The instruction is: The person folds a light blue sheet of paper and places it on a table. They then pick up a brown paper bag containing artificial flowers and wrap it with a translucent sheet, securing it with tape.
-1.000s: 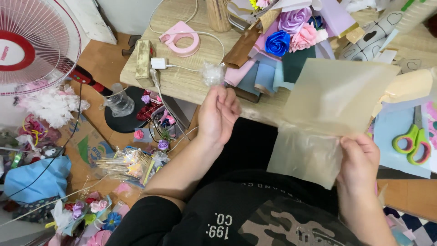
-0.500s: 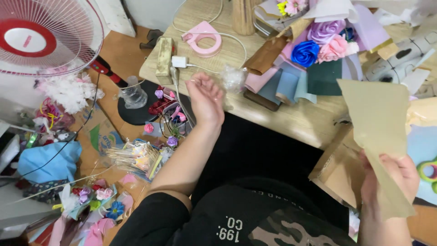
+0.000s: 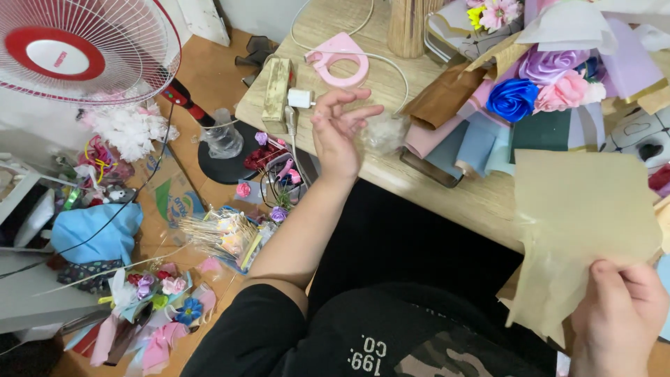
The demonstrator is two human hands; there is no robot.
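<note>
My right hand (image 3: pixel 618 318) grips the lower edge of a stack of tan paper sheets (image 3: pixel 579 216), held up over the table's front edge at the right. Over the wooden table's (image 3: pixel 391 84) left part my left hand (image 3: pixel 338 129) hovers empty, palm up and fingers spread. It is close to a small tuft of white fluff (image 3: pixel 382 132) on the tabletop and to a white charger plug (image 3: pixel 300 98).
Paper flowers (image 3: pixel 541 80) and coloured paper rolls (image 3: pixel 460 136) crowd the table's right. A pink ring-shaped tape holder (image 3: pixel 340 59) and a gold bar-shaped thing (image 3: pixel 277 85) lie at the left. A fan (image 3: pixel 84 49) and scattered flower craft scraps (image 3: pixel 160 293) cover the floor.
My left hand has left the paper, moved left and turned palm up. My right hand has carried the tan sheets down and to the right. The view has shifted left.
</note>
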